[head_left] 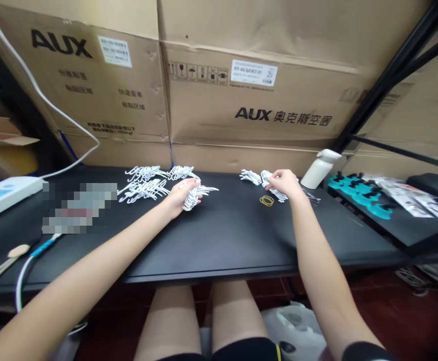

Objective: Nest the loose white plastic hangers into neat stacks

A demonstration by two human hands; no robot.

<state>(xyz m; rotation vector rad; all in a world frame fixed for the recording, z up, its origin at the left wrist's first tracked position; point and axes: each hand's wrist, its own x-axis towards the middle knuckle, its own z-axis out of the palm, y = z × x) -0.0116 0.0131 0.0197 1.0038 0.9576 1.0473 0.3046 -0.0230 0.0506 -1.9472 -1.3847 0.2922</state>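
Observation:
A bunch of white S-shaped hooks (191, 200) is gripped in my left hand (183, 196), its ends sticking out to the right. My right hand (284, 181) is at a pile of white hooks (279, 195), thumb and fingers pinched on hooks there; how many is hidden. Left of that pile is a smaller cluster of white hooks (250, 176). Yellow rubber bands (267, 200) lie just below my right hand. Beyond my left hand, several bundles of hooks (145, 190) rest on the black tabletop (219, 240).
A cream bottle (319, 169) stands right of my right hand, near teal items with black tops (361, 193) and printed cards (410, 198). At left are a white power strip (8, 195), a pixelated patch (79, 208) and a cable (23, 276). Cardboard boxes (203, 115) back the table.

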